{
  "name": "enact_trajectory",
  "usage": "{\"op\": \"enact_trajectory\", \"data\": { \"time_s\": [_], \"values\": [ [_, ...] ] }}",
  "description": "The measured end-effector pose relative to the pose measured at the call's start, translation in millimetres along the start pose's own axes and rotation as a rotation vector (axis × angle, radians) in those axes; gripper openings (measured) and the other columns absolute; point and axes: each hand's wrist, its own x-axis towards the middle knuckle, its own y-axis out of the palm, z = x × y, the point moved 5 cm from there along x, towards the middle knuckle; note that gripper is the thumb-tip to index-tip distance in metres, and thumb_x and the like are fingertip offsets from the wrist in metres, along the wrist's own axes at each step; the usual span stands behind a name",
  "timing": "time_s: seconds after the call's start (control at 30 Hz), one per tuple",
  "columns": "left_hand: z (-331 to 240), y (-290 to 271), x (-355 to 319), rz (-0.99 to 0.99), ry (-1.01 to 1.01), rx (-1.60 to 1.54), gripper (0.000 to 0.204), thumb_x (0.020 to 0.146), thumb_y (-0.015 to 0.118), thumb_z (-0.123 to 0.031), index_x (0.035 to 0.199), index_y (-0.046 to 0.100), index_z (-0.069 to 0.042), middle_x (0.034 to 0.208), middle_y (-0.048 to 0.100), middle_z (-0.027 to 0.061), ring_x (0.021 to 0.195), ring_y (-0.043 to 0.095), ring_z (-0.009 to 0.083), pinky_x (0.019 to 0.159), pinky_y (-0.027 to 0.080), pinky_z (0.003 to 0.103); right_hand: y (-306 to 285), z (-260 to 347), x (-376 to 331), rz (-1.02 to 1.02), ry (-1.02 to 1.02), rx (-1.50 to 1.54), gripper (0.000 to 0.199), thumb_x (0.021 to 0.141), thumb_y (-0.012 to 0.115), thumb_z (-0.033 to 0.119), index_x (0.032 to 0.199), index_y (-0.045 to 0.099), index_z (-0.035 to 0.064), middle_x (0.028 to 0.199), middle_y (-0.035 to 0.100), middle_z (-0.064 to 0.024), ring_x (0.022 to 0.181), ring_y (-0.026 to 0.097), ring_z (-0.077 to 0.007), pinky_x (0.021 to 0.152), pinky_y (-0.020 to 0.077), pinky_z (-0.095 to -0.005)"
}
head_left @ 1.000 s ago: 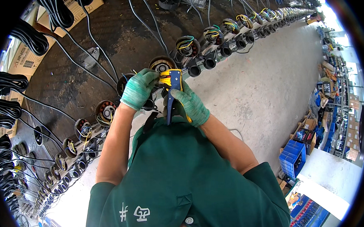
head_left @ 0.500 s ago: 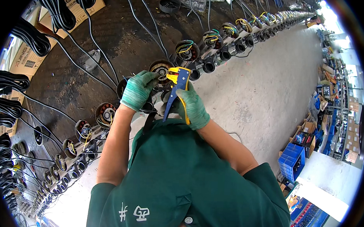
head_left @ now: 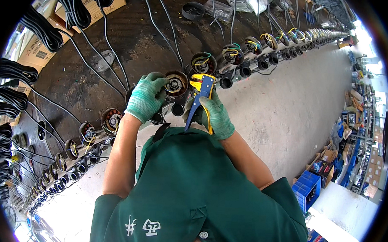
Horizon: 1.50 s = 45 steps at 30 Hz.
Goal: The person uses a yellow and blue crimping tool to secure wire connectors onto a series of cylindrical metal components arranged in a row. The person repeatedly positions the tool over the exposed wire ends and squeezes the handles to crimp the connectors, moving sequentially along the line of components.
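Gripping wire stripper [head_left: 202, 93] in right hand [head_left: 216, 117]; left hand [head_left: 146, 97] clasping motor stator [head_left: 175, 84]; far-right stators [head_left: 231, 53] still unworked, apparently.

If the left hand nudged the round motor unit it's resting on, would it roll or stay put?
The motor unit probably stays put: it sits packed in a row with its neighbours. Its visible copper windings suggest it is heavy for its size. The attached black cable looks floppy and might drag.
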Motion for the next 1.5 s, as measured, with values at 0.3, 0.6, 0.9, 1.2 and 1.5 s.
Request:
{"op": "enact_trajectory", "data": {
  "time_s": [0.3,0.6,0.9,1.2,1.5],
  "values": [
    [-7,15,6,0.090,0.009,0.096,0.028,0.081,0.082,-0.011,0.109,0.079,-0.008,0.113,0.072,0.0140,0.107,0.067,0.0377,0.094,0.055,0.047,-24,5,15,0.083,0.063,0.049,0.054,0.105,0.061,0.024,0.153,0.038,0.0128,0.115,0.066,-0.0161,0.098,0.072,-0.0327,0.084,0.0629,-0.0527],
    [16,20,4,-0.246,-0.354,-0.221,0.019,0.099,0.070,-0.012,0.115,0.067,-0.003,0.101,0.074,0.0248,0.093,0.072,0.0451,0.080,0.058,0.046,-29,11,27,0.130,0.097,0.004,0.055,0.105,0.063,0.027,0.153,0.038,0.0130,0.110,0.067,-0.0165,0.096,0.073,-0.0329,0.082,0.0629,-0.0522],
    [40,30,6,-0.234,-0.462,-0.528,0.027,0.099,0.072,-0.004,0.125,0.070,-0.001,0.109,0.078,0.0112,0.096,0.069,0.0140,0.089,0.057,0.031,-8,35,53,0.194,0.102,-0.155,0.063,0.104,0.063,0.026,0.159,0.040,0.0071,0.140,0.055,-0.0044,0.127,0.052,-0.0144,0.114,0.0392,-0.0344],
    [14,24,14,-0.129,-0.539,-0.378,0.027,0.093,0.076,-0.004,0.119,0.073,0.002,0.108,0.078,0.0120,0.095,0.069,0.0177,0.089,0.057,0.034,10,58,129,0.429,-0.222,-0.614,0.063,0.096,0.066,0.004,0.153,0.039,0.0058,0.147,0.058,-0.0090,0.125,0.057,-0.0182,0.112,0.0452,-0.0352],
    [18,29,9,-0.218,-0.582,-0.270,0.026,0.094,0.075,-0.011,0.118,0.069,-0.001,0.108,0.076,0.0208,0.098,0.074,0.0366,0.086,0.057,0.041,16,55,150,0.579,-0.052,-0.528,0.068,0.094,0.061,-0.005,0.157,0.041,0.0099,0.150,0.056,-0.0073,0.129,0.056,-0.0177,0.113,0.0457,-0.0347]
  ]
}}
